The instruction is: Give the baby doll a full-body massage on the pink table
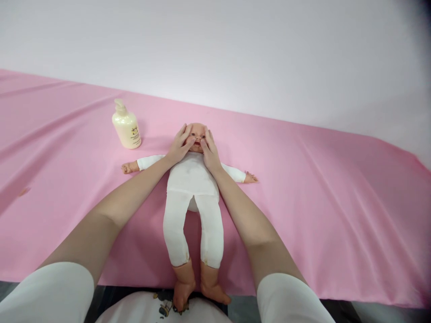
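Observation:
A baby doll (193, 172) lies on its back in a white cloth body, arms spread to both sides and feet towards me. My left hand (182, 144) rests on the left side of its face, fingers stretched along the head and thumb on the cheek near the mouth. On the opposite cheek lies my right hand (210, 150), its fingers likewise extended and its thumb beside the mouth. Both hands are open and touch the face without wrapping round it. The doll's eyes, mouth and forehead show between them; its ears are hidden.
A cream pump bottle (127, 128) stands upright to the left of the doll's head. Beneath everything spreads a pink cloth (319, 202) with creases, its front edge close to my body. Behind it rises a white wall (235, 54).

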### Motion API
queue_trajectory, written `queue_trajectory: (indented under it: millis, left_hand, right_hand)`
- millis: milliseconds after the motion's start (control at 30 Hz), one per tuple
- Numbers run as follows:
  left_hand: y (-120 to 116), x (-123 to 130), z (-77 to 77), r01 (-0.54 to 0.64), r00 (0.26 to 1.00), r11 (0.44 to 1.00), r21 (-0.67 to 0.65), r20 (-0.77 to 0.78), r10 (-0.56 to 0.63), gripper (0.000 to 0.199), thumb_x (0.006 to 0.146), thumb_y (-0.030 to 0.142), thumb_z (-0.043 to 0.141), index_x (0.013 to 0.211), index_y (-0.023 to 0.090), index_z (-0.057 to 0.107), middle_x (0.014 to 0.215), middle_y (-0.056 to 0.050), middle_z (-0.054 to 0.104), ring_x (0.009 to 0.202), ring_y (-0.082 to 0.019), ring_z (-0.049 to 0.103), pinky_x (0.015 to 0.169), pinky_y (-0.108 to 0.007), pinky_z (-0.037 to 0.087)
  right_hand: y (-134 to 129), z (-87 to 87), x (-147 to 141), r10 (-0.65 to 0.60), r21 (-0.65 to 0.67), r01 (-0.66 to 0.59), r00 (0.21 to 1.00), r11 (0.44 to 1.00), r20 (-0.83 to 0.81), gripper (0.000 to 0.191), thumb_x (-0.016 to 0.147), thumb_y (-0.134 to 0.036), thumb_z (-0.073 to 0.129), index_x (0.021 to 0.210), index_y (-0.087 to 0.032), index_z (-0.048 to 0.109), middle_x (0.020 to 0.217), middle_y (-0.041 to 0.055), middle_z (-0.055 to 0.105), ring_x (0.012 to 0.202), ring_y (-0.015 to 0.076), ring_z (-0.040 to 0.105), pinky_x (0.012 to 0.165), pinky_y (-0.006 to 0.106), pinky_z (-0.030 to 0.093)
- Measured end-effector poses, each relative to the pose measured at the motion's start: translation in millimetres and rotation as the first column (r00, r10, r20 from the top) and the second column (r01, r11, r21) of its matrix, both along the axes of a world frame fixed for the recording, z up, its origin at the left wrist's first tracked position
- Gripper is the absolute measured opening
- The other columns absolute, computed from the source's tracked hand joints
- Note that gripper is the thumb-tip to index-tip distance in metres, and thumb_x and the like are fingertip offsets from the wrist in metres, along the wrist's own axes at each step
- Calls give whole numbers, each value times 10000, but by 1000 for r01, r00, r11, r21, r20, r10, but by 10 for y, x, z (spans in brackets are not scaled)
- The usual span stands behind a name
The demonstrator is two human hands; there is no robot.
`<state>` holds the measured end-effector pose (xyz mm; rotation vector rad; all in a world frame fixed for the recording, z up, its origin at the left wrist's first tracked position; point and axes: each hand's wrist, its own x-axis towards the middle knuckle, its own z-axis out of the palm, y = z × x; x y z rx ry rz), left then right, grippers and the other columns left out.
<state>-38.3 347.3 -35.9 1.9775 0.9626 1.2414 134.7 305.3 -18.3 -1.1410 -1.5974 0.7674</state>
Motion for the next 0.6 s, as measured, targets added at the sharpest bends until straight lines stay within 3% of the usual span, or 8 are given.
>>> queue_trajectory:
  millis: [100, 200, 433, 600]
  left_hand:
    - [5, 1, -24, -21, 1000, 999, -50, -5, 21, 876, 932, 752, 421, 1608, 210, 295, 1707, -127, 192, 1602, -281, 146, 1319, -474, 112]
    - [-5, -1, -15, -23, 1000, 997, -68, 4, 23, 865, 934, 744, 429, 1612, 226, 281, 1707, -116, 199, 1602, -271, 150, 1321, -466, 104]
    - [1, -15, 8, 22, 1000, 1000, -23, 20, -21, 732, 946, 736, 413, 1508, 273, 487, 1712, -76, 193, 1598, -288, 156, 1318, -477, 124]
    - [-8, -4, 5, 13, 1000, 999, -51, 16, -13, 820, 946, 746, 396, 1587, 236, 356, 1717, -105, 162, 1608, -270, 114, 1321, -470, 96]
  right_hand:
    - [1, -29, 0, -15, -25, 15, 1000, 1000, -27, 975, 862, -841, 414, 1630, -277, 207, 1728, -3, 140, 1624, 186, 90, 1348, 422, 81]
    - [9, -56, 5, -46, -75, 40, 996, 996, -80, 1048, 828, -853, 463, 1638, -260, 161, 1726, 29, 150, 1610, 210, 174, 1341, 440, 127]
    - [41, -43, 28, -11, 2, 11, 999, 1000, -44, 801, 865, -819, 452, 1529, -373, 427, 1690, -59, 268, 1610, 188, 152, 1343, 452, 134]
    - [36, -26, 31, -18, -15, 17, 999, 1000, -39, 843, 856, -832, 448, 1526, -321, 452, 1693, -26, 260, 1615, 199, 130, 1346, 443, 120]
